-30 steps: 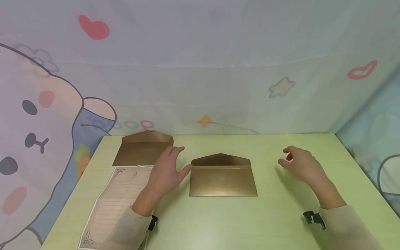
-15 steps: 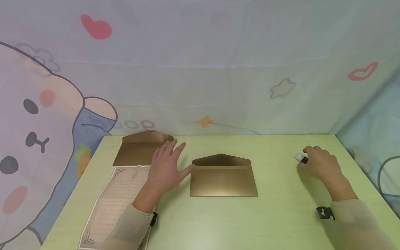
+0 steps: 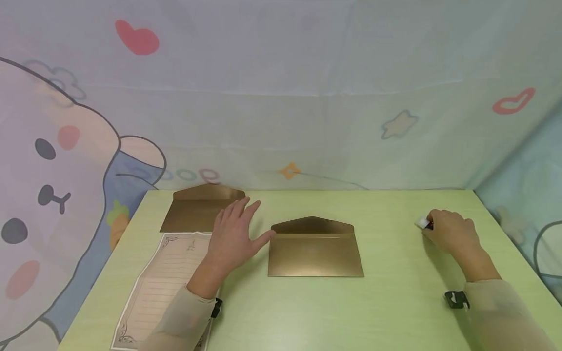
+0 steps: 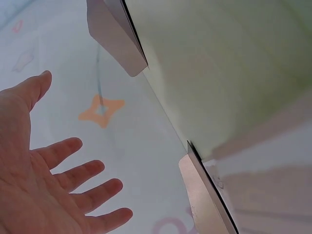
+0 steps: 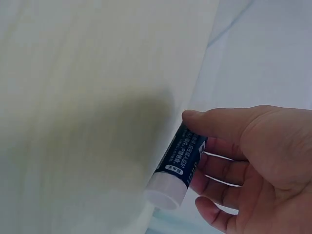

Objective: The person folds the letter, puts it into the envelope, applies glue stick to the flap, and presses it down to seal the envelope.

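Note:
My right hand grips a glue stick with a dark blue label and a white end, above the right part of the table. In the head view only the stick's white end and a bit of the dark label show; the fingers cover the rest. My left hand hovers with spread, straight fingers and holds nothing. Its thumb is by the left edge of a gold envelope, which lies in the middle, flap raised away from me. A second gold envelope lies at the back left, partly behind that hand.
A sheet of lined writing paper with an ornate border lies at the left, partly under my left forearm. The pale green table ends at the back against a printed cloth.
My right hand has moved to the right, and the glue stick has come into view in its fingers. The left hand has spread its fingers slightly; the envelopes and paper stay put.

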A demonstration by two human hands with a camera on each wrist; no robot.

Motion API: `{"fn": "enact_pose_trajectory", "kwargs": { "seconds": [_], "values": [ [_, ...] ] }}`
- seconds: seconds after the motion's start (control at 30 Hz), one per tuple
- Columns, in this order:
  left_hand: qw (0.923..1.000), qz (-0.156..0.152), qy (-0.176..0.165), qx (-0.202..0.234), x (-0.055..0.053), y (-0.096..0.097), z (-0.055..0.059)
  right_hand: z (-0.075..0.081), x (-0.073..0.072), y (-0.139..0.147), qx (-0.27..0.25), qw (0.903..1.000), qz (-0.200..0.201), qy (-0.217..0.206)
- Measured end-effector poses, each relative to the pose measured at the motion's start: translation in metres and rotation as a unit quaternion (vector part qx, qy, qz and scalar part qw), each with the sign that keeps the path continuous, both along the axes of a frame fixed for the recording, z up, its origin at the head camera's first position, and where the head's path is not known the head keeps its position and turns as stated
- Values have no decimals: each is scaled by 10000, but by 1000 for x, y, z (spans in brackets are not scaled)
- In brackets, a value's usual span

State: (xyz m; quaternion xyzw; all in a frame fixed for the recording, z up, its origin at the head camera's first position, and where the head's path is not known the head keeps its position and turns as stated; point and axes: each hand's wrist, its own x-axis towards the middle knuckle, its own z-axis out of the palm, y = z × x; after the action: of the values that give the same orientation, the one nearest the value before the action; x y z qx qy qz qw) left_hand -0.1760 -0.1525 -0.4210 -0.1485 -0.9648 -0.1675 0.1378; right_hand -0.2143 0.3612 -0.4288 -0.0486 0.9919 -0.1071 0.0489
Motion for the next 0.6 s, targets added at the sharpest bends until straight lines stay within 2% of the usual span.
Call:
{"fn": "enact_pose_trajectory", "kwargs": {
  "seconds": [0.13,0.27,0.47,0.6],
  "values": [
    [10000,-18,69,63,0,0,1,7,0,-6,-223,9997,46,95],
    [9999,-48,126,95,1,1,1,19,1,-20,-931,9955,121,108],
    [9995,-144,220,156,1,5,4,38,8,-54,-1961,9799,252,257],
    [9990,-268,283,238,1,11,9,48,14,-83,-2570,9651,365,356]
  ]
}}
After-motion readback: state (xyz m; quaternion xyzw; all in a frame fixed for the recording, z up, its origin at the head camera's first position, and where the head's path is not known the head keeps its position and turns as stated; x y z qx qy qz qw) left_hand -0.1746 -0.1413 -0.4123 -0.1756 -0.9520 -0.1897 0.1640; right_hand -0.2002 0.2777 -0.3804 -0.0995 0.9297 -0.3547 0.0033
